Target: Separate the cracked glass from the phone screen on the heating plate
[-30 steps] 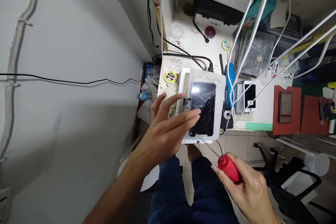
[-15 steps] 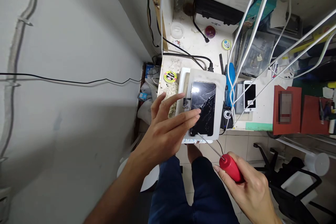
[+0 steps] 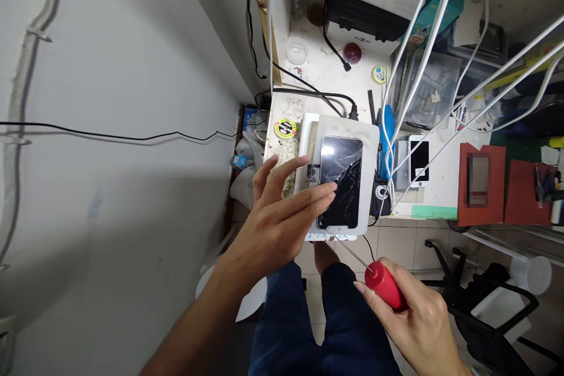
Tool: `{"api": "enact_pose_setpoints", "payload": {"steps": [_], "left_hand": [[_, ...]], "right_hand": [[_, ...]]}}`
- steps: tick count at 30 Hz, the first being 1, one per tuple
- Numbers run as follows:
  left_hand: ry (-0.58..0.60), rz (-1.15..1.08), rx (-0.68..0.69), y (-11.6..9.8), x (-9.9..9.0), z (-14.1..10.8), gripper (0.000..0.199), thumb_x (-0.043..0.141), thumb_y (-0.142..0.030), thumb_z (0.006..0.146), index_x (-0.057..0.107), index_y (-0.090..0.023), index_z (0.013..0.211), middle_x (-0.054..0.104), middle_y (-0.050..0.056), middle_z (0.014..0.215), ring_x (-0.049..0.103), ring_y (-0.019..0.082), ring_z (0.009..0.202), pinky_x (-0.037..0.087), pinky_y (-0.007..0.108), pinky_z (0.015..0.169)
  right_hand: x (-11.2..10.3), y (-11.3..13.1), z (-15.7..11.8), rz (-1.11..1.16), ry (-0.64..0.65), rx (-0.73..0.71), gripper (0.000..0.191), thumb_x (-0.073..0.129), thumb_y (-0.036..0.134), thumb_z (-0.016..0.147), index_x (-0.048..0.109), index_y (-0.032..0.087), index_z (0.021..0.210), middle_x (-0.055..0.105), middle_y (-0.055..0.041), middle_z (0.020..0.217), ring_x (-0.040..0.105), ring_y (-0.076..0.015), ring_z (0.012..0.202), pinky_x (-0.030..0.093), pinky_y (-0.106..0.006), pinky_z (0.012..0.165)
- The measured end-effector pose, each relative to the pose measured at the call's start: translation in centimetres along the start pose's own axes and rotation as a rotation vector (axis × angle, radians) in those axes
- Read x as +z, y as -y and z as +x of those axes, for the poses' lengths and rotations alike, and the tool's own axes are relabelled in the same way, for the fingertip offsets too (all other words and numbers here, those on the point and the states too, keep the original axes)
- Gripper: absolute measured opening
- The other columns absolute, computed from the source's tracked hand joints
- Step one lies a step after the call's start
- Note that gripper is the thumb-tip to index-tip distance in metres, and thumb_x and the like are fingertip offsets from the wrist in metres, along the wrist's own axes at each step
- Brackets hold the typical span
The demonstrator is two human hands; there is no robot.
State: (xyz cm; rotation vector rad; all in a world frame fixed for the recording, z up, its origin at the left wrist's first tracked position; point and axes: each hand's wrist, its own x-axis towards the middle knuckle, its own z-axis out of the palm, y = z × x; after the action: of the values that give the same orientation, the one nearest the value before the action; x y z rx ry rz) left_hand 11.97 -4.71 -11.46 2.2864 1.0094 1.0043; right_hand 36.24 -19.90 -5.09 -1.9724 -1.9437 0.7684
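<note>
A phone screen (image 3: 348,200) with cracked glass lies on a pale flat plate (image 3: 369,176) at the bench's front edge. A small dark flex piece (image 3: 312,173) sticks out from its left side. My left hand (image 3: 282,217) rests fingertips on the glass, its fingers stretched out and partly spread. In my right hand (image 3: 418,311) is a tool with a red handle (image 3: 385,286) and a thin metal shaft (image 3: 352,252). The shaft's tip is at the lower left edge of the screen; whether it touches the glass I cannot tell.
A black plug and cable (image 3: 353,110) run behind the plate. To the right are a blue tool (image 3: 386,129), hanging white cables (image 3: 434,23) and a white phone (image 3: 419,158). A round yellow-and-black sticker (image 3: 285,127) sits at left. A black chair (image 3: 489,317) stands lower right.
My right hand has shifted slightly left with the red-handled tool, and its tip has slid left along the screen's lower edge. My left hand stays in place.
</note>
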Motion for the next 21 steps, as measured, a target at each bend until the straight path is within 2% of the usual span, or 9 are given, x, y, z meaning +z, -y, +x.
{"api": "enact_pose_setpoints", "payload": {"steps": [7,21], "left_hand": [[0.007,-0.005,0.001,0.03,0.03,-0.03,0.043,0.067,0.007,0.093,0.073,-0.021,0.125,0.081,0.000,0.130,0.048,0.034,0.155,0.027,0.066,0.133],[0.005,0.001,0.001,0.13,0.02,-0.03,0.044,0.067,0.007,0.093,0.073,-0.022,0.125,0.081,-0.001,0.130,0.046,0.032,0.157,0.026,0.063,0.135]], "right_hand": [[0.53,0.18,0.77,-0.008,-0.037,0.009,0.024,0.072,0.042,0.105,0.067,0.021,0.115,0.070,0.0002,0.086,0.062,-0.0103,0.062,0.051,-0.021,0.058],[0.51,0.59,0.66,0.024,0.018,0.012,0.021,0.071,0.040,0.105,0.069,0.020,0.112,0.068,0.0015,0.078,0.060,-0.0105,0.056,0.050,-0.022,0.054]]}}
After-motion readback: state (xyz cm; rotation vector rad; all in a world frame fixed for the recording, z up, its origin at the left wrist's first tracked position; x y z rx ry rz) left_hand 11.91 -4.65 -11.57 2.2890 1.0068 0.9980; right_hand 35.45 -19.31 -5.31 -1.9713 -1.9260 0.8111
